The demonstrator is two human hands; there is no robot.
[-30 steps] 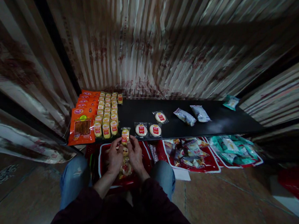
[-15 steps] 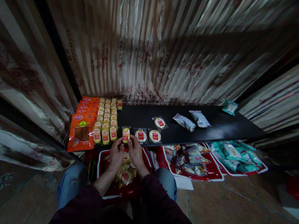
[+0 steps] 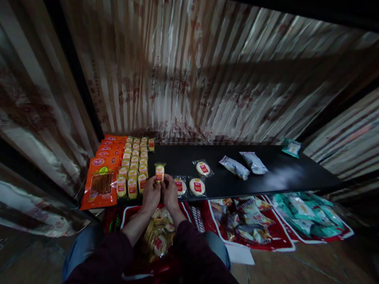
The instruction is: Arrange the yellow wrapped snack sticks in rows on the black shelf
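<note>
Between the fingertips of my left hand (image 3: pixel 151 195) and my right hand (image 3: pixel 169 192) stands a small wrapped yellow snack cake (image 3: pixel 159 172) with a red label. Both hands are closed on its lower end, over the front edge of the black shelf (image 3: pixel 219 184). To the left are rows of the same wrapped cakes (image 3: pixel 134 166), lined up from front to back. Just right of my right hand lie round white wrapped cakes (image 3: pixel 197 186) with red labels. Below my wrists a red basket (image 3: pixel 125 216) holds more wrapped snacks (image 3: pixel 158 234).
Orange snack bags (image 3: pixel 101 180) overlap at the shelf's left end. Two silvery packets (image 3: pixel 253 162) and a teal packet (image 3: pixel 291 147) lie farther right. Under the front edge are a basket of mixed packets (image 3: pixel 249 218) and one of teal packets (image 3: pixel 306 212). A patterned curtain (image 3: pixel 195 72) hangs behind.
The view has tilted up, so the shelf sits lower in the picture. My hands still hold the cake, which now looks raised and nearer the rows relative to the shelf.
</note>
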